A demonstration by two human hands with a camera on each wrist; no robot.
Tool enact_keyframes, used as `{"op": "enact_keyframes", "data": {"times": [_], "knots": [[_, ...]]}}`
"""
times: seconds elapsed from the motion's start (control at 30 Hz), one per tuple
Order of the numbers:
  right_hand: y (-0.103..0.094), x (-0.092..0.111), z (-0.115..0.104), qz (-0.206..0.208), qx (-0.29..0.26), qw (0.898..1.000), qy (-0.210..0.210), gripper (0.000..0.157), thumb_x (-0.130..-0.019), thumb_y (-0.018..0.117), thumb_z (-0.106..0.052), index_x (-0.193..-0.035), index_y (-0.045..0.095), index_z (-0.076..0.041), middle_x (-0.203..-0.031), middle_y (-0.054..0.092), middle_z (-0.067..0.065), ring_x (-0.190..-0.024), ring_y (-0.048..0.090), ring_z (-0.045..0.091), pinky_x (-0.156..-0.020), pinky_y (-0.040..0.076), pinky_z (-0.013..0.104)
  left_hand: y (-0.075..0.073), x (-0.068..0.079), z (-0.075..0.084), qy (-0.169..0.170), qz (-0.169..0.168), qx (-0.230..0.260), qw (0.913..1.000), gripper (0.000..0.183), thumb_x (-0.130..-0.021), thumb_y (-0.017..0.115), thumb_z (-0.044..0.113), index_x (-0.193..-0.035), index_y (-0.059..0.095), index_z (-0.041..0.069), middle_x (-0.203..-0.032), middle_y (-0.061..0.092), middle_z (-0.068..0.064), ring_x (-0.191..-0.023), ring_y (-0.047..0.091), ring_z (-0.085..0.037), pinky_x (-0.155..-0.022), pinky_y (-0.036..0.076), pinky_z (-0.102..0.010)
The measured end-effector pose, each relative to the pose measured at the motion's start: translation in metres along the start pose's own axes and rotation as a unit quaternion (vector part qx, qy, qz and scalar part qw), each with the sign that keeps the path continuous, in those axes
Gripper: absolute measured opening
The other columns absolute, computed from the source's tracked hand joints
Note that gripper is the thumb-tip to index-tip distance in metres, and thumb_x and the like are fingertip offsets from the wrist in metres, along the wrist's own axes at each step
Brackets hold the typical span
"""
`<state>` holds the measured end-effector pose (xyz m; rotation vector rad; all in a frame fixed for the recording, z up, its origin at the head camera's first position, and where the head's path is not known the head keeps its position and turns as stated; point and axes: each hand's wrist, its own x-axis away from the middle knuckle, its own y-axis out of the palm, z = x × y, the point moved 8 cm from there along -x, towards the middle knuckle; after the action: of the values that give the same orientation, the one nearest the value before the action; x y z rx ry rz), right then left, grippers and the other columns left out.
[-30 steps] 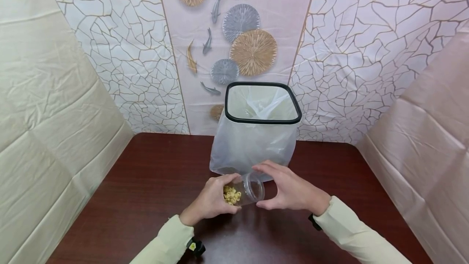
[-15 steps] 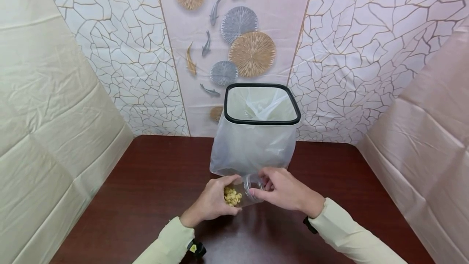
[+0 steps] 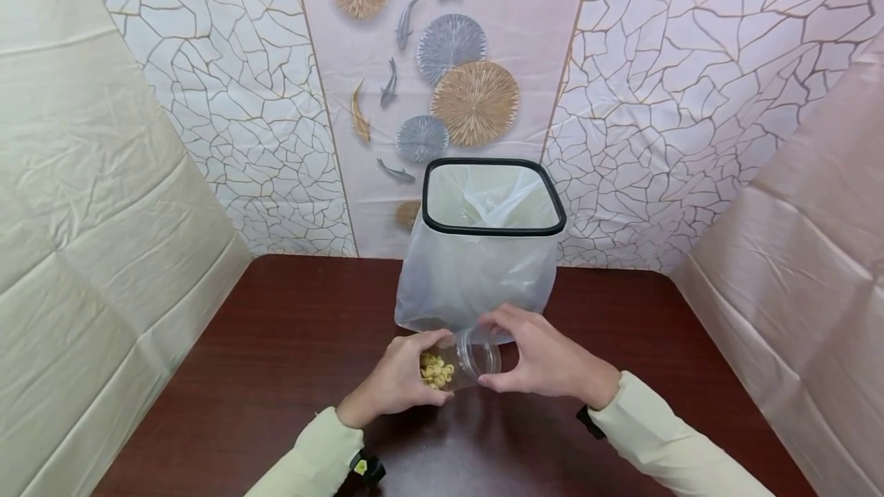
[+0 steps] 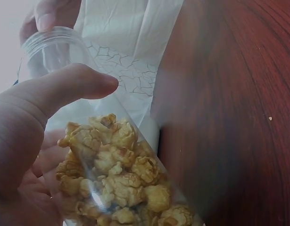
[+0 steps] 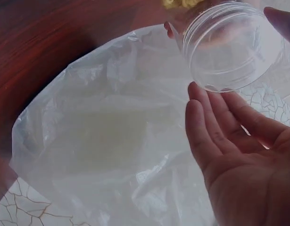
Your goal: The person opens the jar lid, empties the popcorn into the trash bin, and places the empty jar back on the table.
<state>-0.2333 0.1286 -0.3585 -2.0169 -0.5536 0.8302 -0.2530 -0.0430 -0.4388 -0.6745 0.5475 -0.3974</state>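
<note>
A clear plastic jar point(image 3: 449, 359) is tilted on its side in front of the bin, with caramel popcorn point(image 4: 111, 174) at its left end. My left hand point(image 3: 397, 374) wraps round the popcorn end, thumb across the jar's side in the left wrist view. My right hand point(image 3: 545, 355) spans the jar's clear ridged end point(image 5: 229, 52), with thumb and fingertips at opposite sides of the rim. Whether a clear lid sits on that end, I cannot tell.
Behind the hands stands a bin point(image 3: 493, 251) with a black rim, lined with a thin translucent bag. It rests on a dark red-brown table point(image 3: 311, 328). Patterned cloth point(image 3: 476, 98) hangs at the back, and plain cream fabric point(image 3: 83, 236) lines the sides.
My right hand turned in with curled fingers over the jar's end half a second ago, then turned back and spread round the rim. The left hand and jar have barely moved.
</note>
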Motion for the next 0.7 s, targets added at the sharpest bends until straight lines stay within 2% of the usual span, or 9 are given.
{"op": "enact_keyframes", "data": {"times": [0.23,0.37,0.53,0.7], "knots": [[-0.017,0.004,-0.005,0.025,0.028,0.999,-0.031,0.068,-0.072,0.096,-0.031,-0.129,0.066,-0.008,-0.117,0.068,-0.002,-0.104,0.068,0.012,-0.091,0.060,0.032,-0.008,0.003,-0.002,-0.001,0.003,-0.011,0.9999,0.076,-0.065,0.099,0.021,-0.134,0.067,0.015,-0.124,0.078,-0.002,-0.104,0.073,-0.018,-0.090,0.057,-0.028],[-0.023,0.006,0.000,0.026,0.049,0.998,-0.027,0.070,-0.071,0.095,-0.033,-0.131,0.066,-0.009,-0.122,0.067,-0.002,-0.107,0.066,0.007,-0.092,0.059,0.031,-0.017,0.007,-0.006,-0.002,0.012,-0.016,0.9998,0.074,-0.065,0.099,0.020,-0.132,0.068,0.016,-0.124,0.077,0.001,-0.107,0.073,-0.019,-0.092,0.058,-0.030],[-0.026,0.013,0.012,0.022,0.068,0.997,-0.012,0.072,-0.070,0.095,-0.033,-0.132,0.067,-0.010,-0.127,0.065,0.000,-0.112,0.066,0.015,-0.094,0.058,0.033,-0.031,0.015,-0.011,-0.010,0.022,-0.022,0.9995,0.073,-0.064,0.099,0.020,-0.130,0.068,0.017,-0.123,0.077,0.002,-0.105,0.074,-0.020,-0.091,0.059,-0.031],[-0.026,0.023,0.026,0.028,0.086,0.996,-0.006,0.070,-0.069,0.095,-0.032,-0.129,0.069,-0.009,-0.123,0.066,0.001,-0.110,0.064,0.014,-0.091,0.058,0.032,-0.045,0.027,-0.018,-0.015,0.030,-0.026,0.9991,0.076,-0.064,0.099,0.020,-0.133,0.068,0.013,-0.124,0.077,0.001,-0.105,0.074,-0.019,-0.092,0.060,-0.031]]}}
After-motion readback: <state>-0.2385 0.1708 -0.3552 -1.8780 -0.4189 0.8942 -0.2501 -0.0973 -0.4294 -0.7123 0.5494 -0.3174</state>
